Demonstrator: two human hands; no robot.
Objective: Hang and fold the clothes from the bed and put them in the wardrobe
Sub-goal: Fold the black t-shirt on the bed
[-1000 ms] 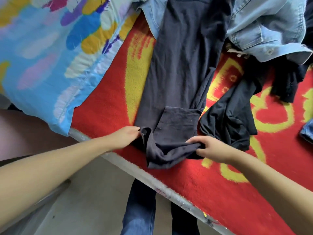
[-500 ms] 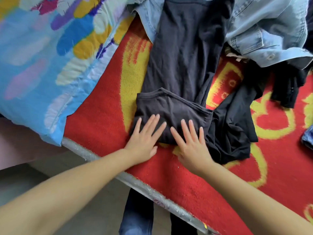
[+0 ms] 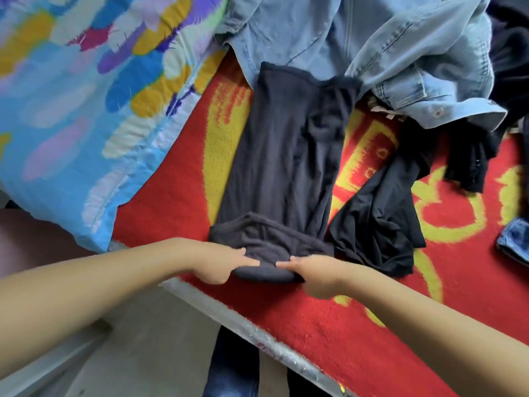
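Observation:
A long dark grey garment [image 3: 280,156] lies stretched out on the red and yellow blanket [image 3: 177,202], its near end folded into a thick roll at the bed's edge. My left hand [image 3: 229,263] grips the left side of that roll and my right hand [image 3: 312,275] grips the right side, thumbs on top and almost touching. The far end of the garment rests against a light blue denim jacket [image 3: 386,47].
A crumpled black garment [image 3: 378,224] lies just right of the roll. More dark clothes [image 3: 472,164] sit further right, and blue jeans [image 3: 512,242] at the right edge. A colourful pillow [image 3: 80,110] fills the left. The bed's metal edge [image 3: 257,330] runs below my hands.
My hands were pressing flat on the folded end half a second ago; now they have closed on it and pulled it toward the bed edge. The garment's far end has slid out from under the denim jacket.

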